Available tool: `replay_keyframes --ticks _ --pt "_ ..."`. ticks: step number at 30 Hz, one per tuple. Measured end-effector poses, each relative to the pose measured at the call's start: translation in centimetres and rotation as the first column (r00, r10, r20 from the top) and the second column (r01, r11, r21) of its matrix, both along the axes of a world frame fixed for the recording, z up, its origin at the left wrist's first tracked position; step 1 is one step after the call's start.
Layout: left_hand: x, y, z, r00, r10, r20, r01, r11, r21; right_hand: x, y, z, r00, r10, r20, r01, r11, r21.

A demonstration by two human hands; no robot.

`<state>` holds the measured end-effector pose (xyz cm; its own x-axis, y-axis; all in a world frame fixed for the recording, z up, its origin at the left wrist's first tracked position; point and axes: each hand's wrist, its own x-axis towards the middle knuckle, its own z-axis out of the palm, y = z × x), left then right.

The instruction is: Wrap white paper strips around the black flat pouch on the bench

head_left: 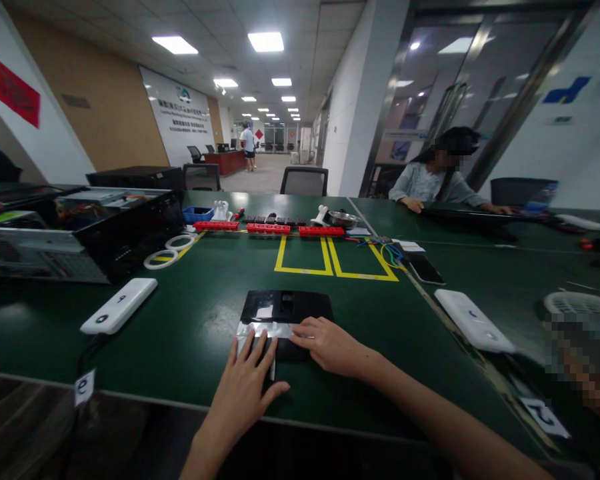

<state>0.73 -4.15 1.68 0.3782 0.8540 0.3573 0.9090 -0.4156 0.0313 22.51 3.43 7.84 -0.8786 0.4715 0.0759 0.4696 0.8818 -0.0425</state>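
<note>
A flat black device (pixel 286 308) lies on the green table (pixel 190 320) in front of me, with a strip of clear shiny film (pixel 265 330) across its near edge. My left hand (pixel 245 387) rests flat on the film and the device's near end, fingers spread. My right hand (pixel 330 343) lies palm down beside it, fingers stretched onto the film's right part. Neither hand holds anything.
A white power bank (pixel 120 305) lies to the left and another (pixel 473 320) to the right. An open computer case (pixel 75 233) stands at left. Yellow taped rectangles (pixel 330 260), red boxes (pixel 267 229), tape rolls (pixel 163 259) and a phone (pixel 424 269) lie further back. A person (pixel 437 177) sits at the far right.
</note>
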Motion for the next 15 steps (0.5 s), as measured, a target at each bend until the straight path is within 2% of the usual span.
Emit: replay_keyframes --ticks 4,9,15 --pt "-0.1 0.1 0.2 1.0 -0.004 -0.006 0.004 1.0 -0.015 0.5 -0.5 0.2 1.0 -0.023 0.012 0.024 0.982 -0.186" --pt "-0.1 0.1 0.4 0.999 0.015 -0.029 -0.015 1.0 -0.011 0.8 -0.6 1.1 0.989 -0.016 0.145 0.079 0.895 -0.439" --pt "0.0 0.1 0.5 0.999 0.02 -0.04 -0.02 1.0 0.001 0.9 -0.4 1.3 0.986 -0.005 0.167 0.09 0.856 -0.508"
